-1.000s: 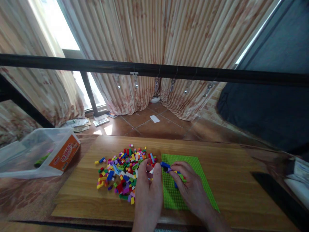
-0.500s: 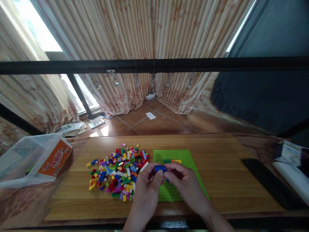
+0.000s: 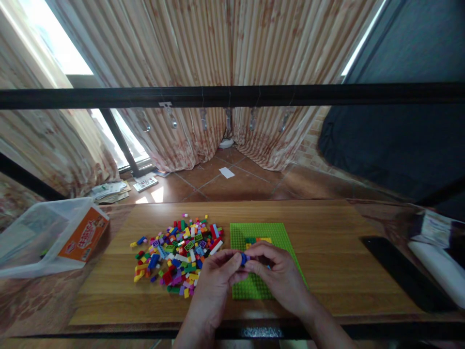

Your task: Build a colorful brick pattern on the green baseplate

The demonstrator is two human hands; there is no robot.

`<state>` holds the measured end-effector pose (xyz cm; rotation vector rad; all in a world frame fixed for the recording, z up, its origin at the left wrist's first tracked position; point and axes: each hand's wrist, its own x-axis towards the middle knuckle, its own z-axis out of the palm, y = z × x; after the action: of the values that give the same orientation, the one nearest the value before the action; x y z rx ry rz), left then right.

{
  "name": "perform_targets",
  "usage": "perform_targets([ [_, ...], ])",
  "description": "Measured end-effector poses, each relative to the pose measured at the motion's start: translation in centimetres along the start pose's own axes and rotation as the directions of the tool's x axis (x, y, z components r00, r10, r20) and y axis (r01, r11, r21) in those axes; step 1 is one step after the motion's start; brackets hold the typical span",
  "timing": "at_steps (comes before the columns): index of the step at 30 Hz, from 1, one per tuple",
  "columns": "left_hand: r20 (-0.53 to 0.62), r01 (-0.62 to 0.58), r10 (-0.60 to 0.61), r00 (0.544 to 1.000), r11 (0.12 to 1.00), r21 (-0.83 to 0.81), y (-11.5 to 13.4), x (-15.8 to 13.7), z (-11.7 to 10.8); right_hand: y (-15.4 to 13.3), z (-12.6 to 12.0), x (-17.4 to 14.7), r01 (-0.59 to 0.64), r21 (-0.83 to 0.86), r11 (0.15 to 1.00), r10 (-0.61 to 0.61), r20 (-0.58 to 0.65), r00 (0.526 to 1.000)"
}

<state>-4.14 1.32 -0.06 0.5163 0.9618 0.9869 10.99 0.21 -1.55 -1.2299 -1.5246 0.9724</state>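
Note:
Between my two hands is a small blue building brick (image 3: 244, 259), held up above the near part of a green studded baseplate (image 3: 250, 288). My left hand (image 3: 218, 274) pinches its left side with thumb and fingers. The fingertips of my right hand (image 3: 278, 269) close on its right side. Just beyond my fingers, green, orange and yellow bricks (image 3: 263, 240) sit joined on the baseplate, partly hidden by my right hand. A heap of loose mixed-colour bricks (image 3: 181, 257) lies to the left of my left hand.
On the left stands a clear plastic bin (image 3: 47, 232) with an orange label. A black flat slab (image 3: 403, 271) lies at the right of the wooden table (image 3: 327, 242). A dark metal bar (image 3: 232, 96) crosses beyond the table, with clear hooks hanging from it.
The blue brick has turned, so less of its length shows. Both hands have dropped slightly, the left one shifting a little left, and both still grip it.

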Motion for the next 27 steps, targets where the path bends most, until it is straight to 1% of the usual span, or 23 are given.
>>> perform_targets([
  [2, 0.022, 0.027, -0.026, 0.999, 0.998, -0.049, 0.1, -0.2, -0.1, 0.1, -0.3, 0.0, -0.007, 0.048, 0.999, 0.008, -0.001, 1.000],
  [5, 0.061, 0.055, -0.050, 0.997, 0.995, -0.080, 0.3, -0.6, 0.0, -0.1, -0.5, -0.1, -0.031, 0.134, 0.990, 0.029, 0.018, 0.999],
  [8, 0.061, 0.069, -0.062, 0.996, 0.990, -0.119, 0.5, -1.0, 0.2, -0.4, -0.2, -0.1, -0.063, 0.194, 0.979, 0.059, 0.024, 0.998],
  [10, 0.048, 0.090, -0.083, 0.995, 0.985, -0.150, 0.6, -1.1, 0.2, -0.4, -0.2, 0.1, -0.102, 0.246, 0.964, 0.109, -0.017, 0.994],
  [13, 0.007, 0.091, -0.091, 0.996, 0.985, -0.148, 0.7, -1.0, 0.0, 0.6, -1.2, 0.7, -0.138, 0.270, 0.953, 0.182, -0.141, 0.973],
  [15, -0.050, 0.048, -0.055, 0.997, 0.990, -0.129, 0.7, -0.8, -0.2, 1.7, -2.8, 1.2, -0.145, 0.178, 0.973, 0.185, -0.232, 0.955],
  [17, -0.102, 0.001, -0.012, 0.995, 0.994, -0.107, 0.7, -0.5, -0.5, 3.0, -4.5, 1.5, -0.150, -0.004, 0.989, 0.141, -0.310, 0.940],
  [19, -0.122, -0.026, 0.017, 0.992, 0.997, -0.075, 0.7, -0.3, -0.6, 4.1, -5.7, 1.6, -0.166, -0.162, 0.973, 0.106, -0.322, 0.941],
  [21, -0.119, -0.044, 0.039, 0.992, 0.998, -0.036, 0.7, -0.2, -0.6, 4.8, -6.0, 1.6, -0.183, -0.261, 0.948, 0.110, -0.271, 0.956],
  [23, -0.109, -0.056, 0.055, 0.993, 0.998, -0.003, 0.6, -0.2, -0.5, 5.2, -5.7, 1.6, -0.186, -0.336, 0.923, 0.127, -0.191, 0.973],
  [25, -0.105, -0.059, 0.060, 0.993, 0.998, 0.013, 0.6, -0.1, -0.4, 5.5, -5.0, 1.6, -0.162, -0.409, 0.898, 0.123, -0.120, 0.985],
  [27, -0.107, -0.057, 0.059, 0.993, 0.998, 0.021, 0.5, -0.1, -0.3, 5.9, -4.6, 1.8, -0.122, -0.459, 0.880, 0.099, -0.074, 0.992],
])
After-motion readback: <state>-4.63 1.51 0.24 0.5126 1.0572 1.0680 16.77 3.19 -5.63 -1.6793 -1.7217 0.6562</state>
